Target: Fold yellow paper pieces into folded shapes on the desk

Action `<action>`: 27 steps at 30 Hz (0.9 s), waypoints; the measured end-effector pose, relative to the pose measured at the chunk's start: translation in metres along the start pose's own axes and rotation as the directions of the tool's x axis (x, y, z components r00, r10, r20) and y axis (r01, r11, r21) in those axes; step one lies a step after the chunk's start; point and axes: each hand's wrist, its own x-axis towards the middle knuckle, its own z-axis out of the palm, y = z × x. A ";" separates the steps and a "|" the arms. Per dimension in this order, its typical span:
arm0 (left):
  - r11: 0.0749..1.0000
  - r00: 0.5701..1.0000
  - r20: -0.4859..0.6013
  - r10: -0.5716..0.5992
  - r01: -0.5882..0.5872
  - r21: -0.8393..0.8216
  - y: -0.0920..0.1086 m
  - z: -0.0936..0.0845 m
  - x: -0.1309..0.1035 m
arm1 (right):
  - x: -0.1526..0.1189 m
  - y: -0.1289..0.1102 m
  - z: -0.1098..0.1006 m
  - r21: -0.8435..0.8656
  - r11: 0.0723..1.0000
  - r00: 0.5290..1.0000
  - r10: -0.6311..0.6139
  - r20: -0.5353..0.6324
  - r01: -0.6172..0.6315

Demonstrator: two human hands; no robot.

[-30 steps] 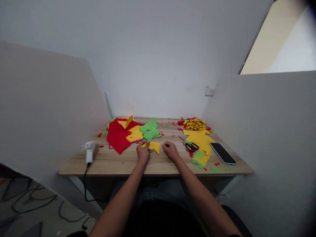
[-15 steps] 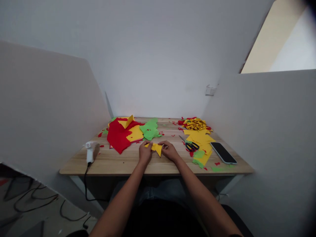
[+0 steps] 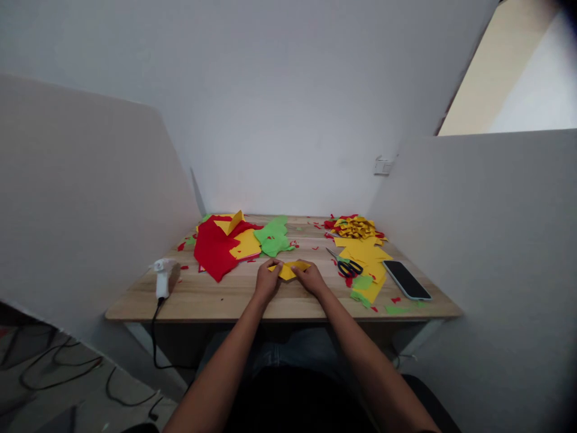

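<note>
A folded piece of yellow paper (image 3: 287, 273) is held between both hands just above the front middle of the table. My left hand (image 3: 267, 280) pinches its left end, thumb on the near face. At the other end, my right hand (image 3: 311, 278) grips the paper between thumb and fingers. The paper spans the gap between the hands and comes to a blunt point at its lower edge. Parts of both ends are hidden behind the fingers.
On the left lie red sheets (image 3: 211, 243), yellow sheets (image 3: 247, 244) and green pieces (image 3: 274, 237). Scissors (image 3: 350, 267), yellow cut sheets (image 3: 367, 255), a pile of folded yellow pieces (image 3: 356, 227) and a phone (image 3: 407, 280) are on the right. A white corded glue gun (image 3: 161, 281) stands front left.
The yellow paper has turned and opened out from a bow-like shape to a wider fold across both hands. My right hand has shifted its grip along it.
</note>
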 end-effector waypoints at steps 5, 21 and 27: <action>0.997 0.999 0.028 0.018 -0.020 0.077 -0.004 -0.001 0.000 | -0.001 0.001 0.001 -0.005 0.999 0.999 0.048 0.003 -0.048; 0.993 0.999 -0.016 -0.028 0.029 0.118 -0.005 0.001 0.001 | -0.004 -0.012 -0.005 0.209 0.971 0.991 -0.128 0.049 0.115; 0.986 1.000 -0.005 -0.008 0.009 0.165 -0.003 0.001 -0.001 | 0.000 -0.007 -0.004 0.142 0.989 0.991 0.055 -0.123 -0.038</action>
